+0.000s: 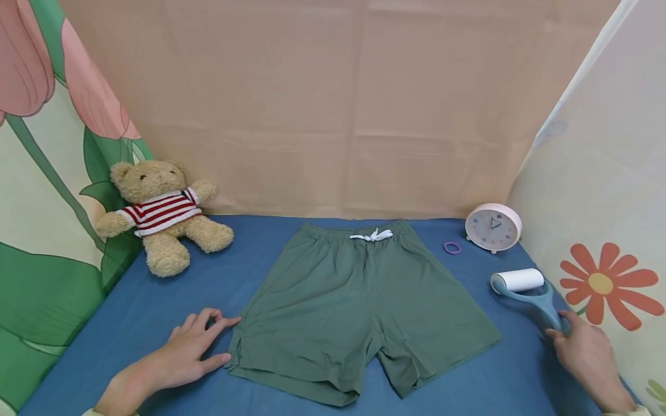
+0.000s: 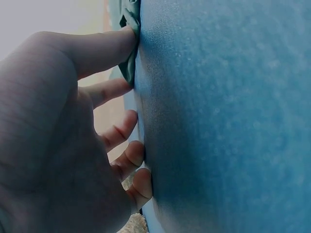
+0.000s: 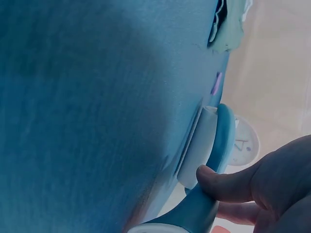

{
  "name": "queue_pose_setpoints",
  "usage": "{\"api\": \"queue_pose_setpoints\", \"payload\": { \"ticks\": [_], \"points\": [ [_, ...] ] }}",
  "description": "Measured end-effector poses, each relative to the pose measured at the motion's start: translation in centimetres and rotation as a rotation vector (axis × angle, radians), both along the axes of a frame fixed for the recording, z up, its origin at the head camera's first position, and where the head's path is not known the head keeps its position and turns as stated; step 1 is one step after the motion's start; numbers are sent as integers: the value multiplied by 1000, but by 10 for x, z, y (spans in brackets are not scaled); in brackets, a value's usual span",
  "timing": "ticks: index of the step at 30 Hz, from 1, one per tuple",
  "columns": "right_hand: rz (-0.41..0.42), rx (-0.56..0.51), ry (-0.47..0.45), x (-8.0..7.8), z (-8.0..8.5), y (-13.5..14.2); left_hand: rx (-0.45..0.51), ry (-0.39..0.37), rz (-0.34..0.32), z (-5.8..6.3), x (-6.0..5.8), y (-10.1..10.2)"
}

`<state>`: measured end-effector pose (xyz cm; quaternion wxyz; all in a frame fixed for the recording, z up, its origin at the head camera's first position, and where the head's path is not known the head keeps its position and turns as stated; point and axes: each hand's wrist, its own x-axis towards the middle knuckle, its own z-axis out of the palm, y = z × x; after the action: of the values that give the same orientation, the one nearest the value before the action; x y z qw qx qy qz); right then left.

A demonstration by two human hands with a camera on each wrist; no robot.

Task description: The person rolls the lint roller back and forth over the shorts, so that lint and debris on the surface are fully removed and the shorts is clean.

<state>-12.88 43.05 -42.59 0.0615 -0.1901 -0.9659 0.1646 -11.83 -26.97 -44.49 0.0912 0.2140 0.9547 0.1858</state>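
Green shorts (image 1: 359, 300) lie spread flat on a blue cloth, with the waistband and its white drawstring bow (image 1: 373, 235) toward the back. At their left leg edge, my left hand (image 1: 188, 349) touches the fabric with thumb and index fingertip spread apart. In the left wrist view, the other fingers are loosely bent beside the cloth. My right hand (image 1: 588, 352) grips the blue handle of a lint roller (image 1: 520, 280) on the right side. The roller's white cylinder (image 3: 198, 150) is close over the cloth in the right wrist view.
A teddy bear (image 1: 163, 208) in a red-striped shirt sits at the back left. At the back right stand a pink clock (image 1: 493, 227) and, beside it, a small purple ring (image 1: 452, 248). Patterned sheets (image 1: 603, 173) border both sides, and a beige one (image 1: 333, 115) closes the back.
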Motion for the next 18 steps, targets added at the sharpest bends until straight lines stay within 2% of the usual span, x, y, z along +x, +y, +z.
{"api": "queue_pose_setpoints", "payload": {
  "ticks": [3,7,12,16,18],
  "points": [
    [6,16,-5,0,-1,-1,1,-8,7,2,0,1],
    [18,38,-20,0,-2,-2,3,30,-15,0,3,0],
    [24,53,-82,1,1,-1,0,47,-9,-3,3,-3],
    [-43,73,-104,4,13,-5,0,16,8,-1,1,-4],
    [-75,103,-86,5,21,-11,3,-4,15,1,1,-3]
  ]
}}
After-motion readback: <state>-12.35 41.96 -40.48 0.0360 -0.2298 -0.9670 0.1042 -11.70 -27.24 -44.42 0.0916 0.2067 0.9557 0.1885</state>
